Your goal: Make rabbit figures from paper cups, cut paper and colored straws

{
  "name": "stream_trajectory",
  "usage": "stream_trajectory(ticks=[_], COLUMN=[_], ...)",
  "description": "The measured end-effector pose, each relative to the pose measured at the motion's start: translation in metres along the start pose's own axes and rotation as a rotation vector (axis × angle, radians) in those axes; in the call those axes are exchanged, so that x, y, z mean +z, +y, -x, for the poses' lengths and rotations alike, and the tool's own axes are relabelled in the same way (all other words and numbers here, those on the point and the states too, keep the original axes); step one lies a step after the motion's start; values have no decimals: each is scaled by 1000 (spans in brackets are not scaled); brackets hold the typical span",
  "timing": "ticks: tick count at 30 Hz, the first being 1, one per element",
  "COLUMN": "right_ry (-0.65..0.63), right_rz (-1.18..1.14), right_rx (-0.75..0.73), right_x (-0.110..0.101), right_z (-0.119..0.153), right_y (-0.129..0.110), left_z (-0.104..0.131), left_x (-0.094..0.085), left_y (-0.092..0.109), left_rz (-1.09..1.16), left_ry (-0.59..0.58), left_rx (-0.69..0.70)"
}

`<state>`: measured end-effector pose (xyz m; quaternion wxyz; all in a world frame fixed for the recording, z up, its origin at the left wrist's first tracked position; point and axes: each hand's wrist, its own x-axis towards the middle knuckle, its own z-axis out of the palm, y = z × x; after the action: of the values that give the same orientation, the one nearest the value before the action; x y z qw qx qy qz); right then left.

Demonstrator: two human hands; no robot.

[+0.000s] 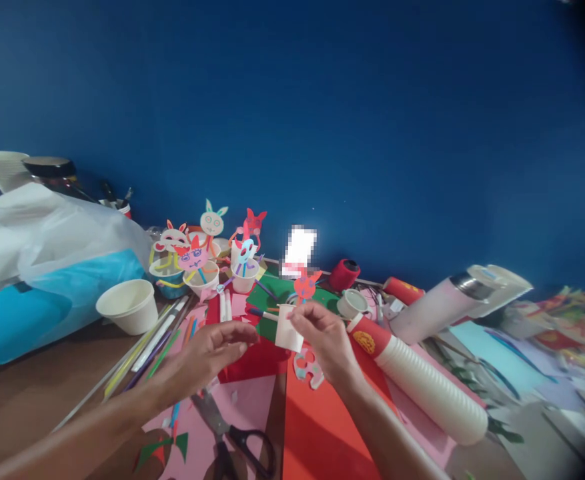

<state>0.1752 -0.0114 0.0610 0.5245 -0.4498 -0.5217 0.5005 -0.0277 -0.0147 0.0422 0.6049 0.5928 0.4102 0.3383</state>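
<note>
My right hand (325, 333) pinches a small white paper piece (289, 337) between thumb and fingers, above the red and green sheets. To its left, my left hand (219, 347) holds nothing; its fingers curve towards the piece with a gap to the thumb. Behind the right hand is an orange paper animal head (306, 285). A pale patterned cut-out (307, 369) lies just below the white piece. Dark-handled scissors (232, 433) rest on pink paper below my left hand.
Several paper animal figures stand in cups (245, 277) at the back. A white cup (129, 307) and pipe cleaners (159, 337) lie left, beside a plastic bag (47, 233). At right are stacked paper cups (432, 387), a bottle (435, 307) and a red spool (345, 274).
</note>
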Motion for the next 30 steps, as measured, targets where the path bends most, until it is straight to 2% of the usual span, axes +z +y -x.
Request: stream_trajectory(ticks=[5,11,15,20,24,30], right_ry=[156,200,199,209,187,166], right_rz=[12,24,46,68,70,66], right_rx=[-38,-34,-29,-37,-52,-77], right_x=[-30,-45,-50,-56,-55,-55], right_z=[-19,-28,-30,-32,-33,-31], right_y=[-6,3,0,-4,-4,-6], left_z=[-37,-73,-77,-76,-79,-83], left_x=[12,23,24,29,33,40], left_y=[-3,-18,-17,-16,-21,-21], left_rz=[-16,-92,-159,-239,-336,-489], left_ry=[96,164,160,84,27,70], left_rx=[-44,-2,-55,-127,-100,-50])
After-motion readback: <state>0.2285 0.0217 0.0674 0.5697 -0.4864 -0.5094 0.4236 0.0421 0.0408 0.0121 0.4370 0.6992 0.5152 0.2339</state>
